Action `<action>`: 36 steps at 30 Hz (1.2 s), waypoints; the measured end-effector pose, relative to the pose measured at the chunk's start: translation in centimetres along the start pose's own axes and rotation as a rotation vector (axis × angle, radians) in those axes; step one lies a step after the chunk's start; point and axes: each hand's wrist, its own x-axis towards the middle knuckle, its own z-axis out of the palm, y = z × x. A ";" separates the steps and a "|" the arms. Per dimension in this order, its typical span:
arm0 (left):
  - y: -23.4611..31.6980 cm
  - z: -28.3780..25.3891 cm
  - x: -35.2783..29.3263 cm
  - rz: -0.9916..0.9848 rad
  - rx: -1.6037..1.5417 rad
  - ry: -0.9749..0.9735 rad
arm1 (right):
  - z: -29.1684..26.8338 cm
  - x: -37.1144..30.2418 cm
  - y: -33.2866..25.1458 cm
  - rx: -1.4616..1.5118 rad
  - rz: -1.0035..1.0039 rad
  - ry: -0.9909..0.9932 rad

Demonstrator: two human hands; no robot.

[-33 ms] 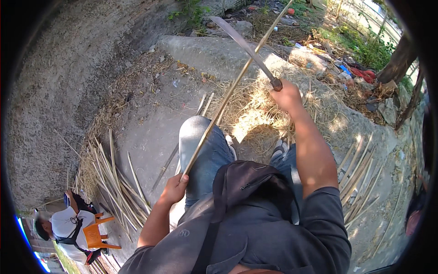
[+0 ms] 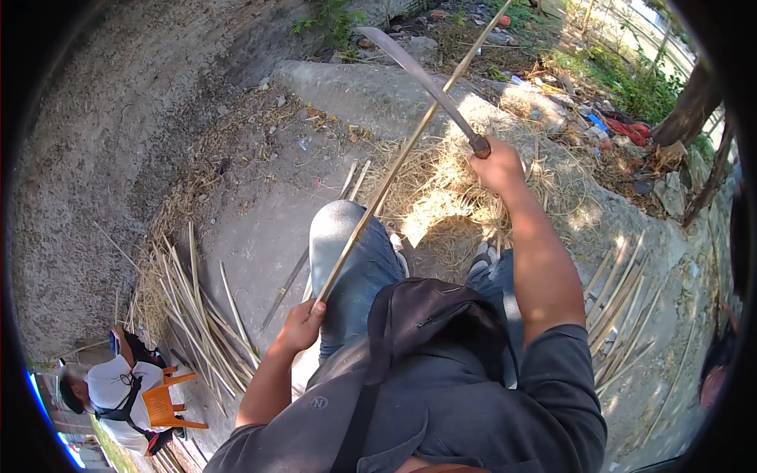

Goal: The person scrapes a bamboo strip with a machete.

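My left hand (image 2: 303, 325) is closed round the near end of a long, thin bamboo strip (image 2: 382, 193), thumb laid along it. The strip slants up over my left knee and runs out of the far edge of the view. In my right hand (image 2: 500, 166) is the dark handle of a machete (image 2: 410, 65), fingers wrapped round it. Its long blade, curved at the tip, points up and left and crosses the strip near the middle. Whether blade and strip touch there, I cannot tell.
Piles of strips lie at left (image 2: 201, 315) and right (image 2: 623, 307). Pale shavings (image 2: 449, 185) cover the ground beyond my feet. A low rock ledge (image 2: 355, 93), litter and a tree trunk (image 2: 690, 102) stand farther off. Someone sits on an orange chair (image 2: 163, 404) at lower left.
The machete and my right hand have shifted very slightly, the blade tip a little to the left. My left hand and its grip look the same.
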 end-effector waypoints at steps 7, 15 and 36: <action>3.2 -1.7 2.8 0.053 -0.118 -0.032 | -1.4 -2.0 -3.7 0.006 -0.308 0.095; 11.9 -1.9 6.7 0.028 -0.099 -0.008 | 0.3 -5.7 -6.4 -0.268 -0.722 0.140; 12.5 -1.3 7.7 -0.066 0.085 0.010 | -1.0 -2.2 -5.3 -0.233 -0.260 -0.011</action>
